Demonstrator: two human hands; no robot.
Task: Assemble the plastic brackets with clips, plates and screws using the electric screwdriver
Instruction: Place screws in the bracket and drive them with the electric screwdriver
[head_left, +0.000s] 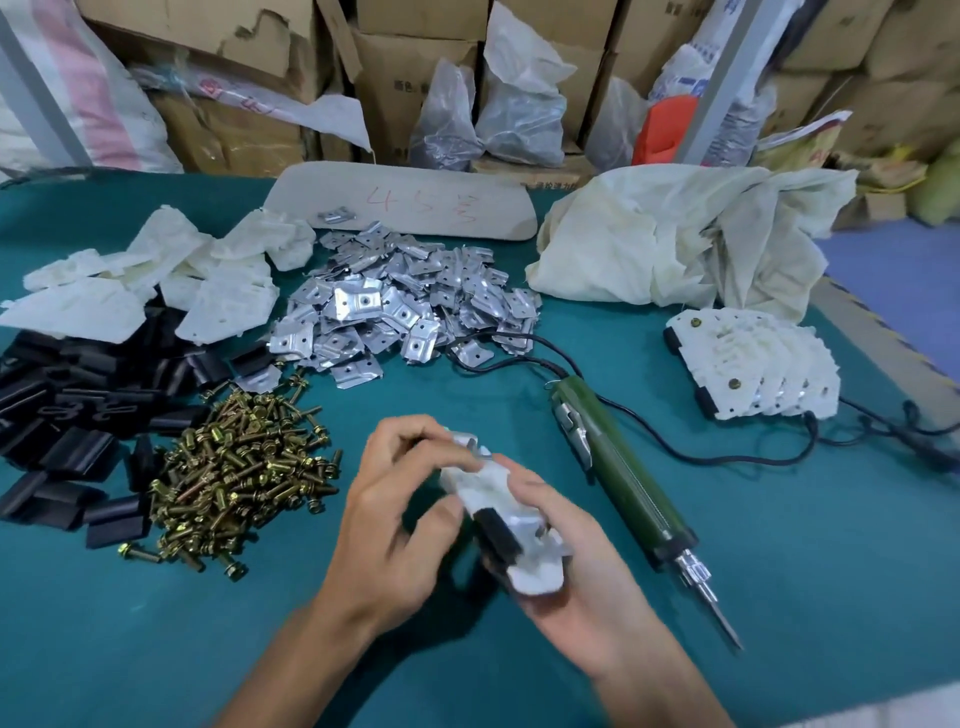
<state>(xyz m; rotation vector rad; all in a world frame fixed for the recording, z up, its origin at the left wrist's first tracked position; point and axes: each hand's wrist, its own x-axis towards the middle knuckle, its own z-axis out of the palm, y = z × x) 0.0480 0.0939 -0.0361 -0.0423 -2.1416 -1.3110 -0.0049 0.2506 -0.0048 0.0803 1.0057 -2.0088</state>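
Above the green table, both hands hold one white plastic bracket (524, 564) with a black clip (501, 532) and a metal plate on it. My right hand (558, 551) cradles it from below. My left hand (395, 504) pinches its upper end with curled fingers. The green electric screwdriver (618, 478) lies on the table just right of my hands, tip toward me. Left of the hands sit piles of brass screws (244, 478), black clips (67, 415), white brackets (156, 280) and metal plates (395, 306).
A row of finished brackets (763, 364) lies at the right. A crumpled cream cloth (675, 239) and a beige board (415, 202) lie at the back of the table (156, 649). The screwdriver's black cable (727, 457) loops across the right side. Cardboard boxes and bags stand behind.
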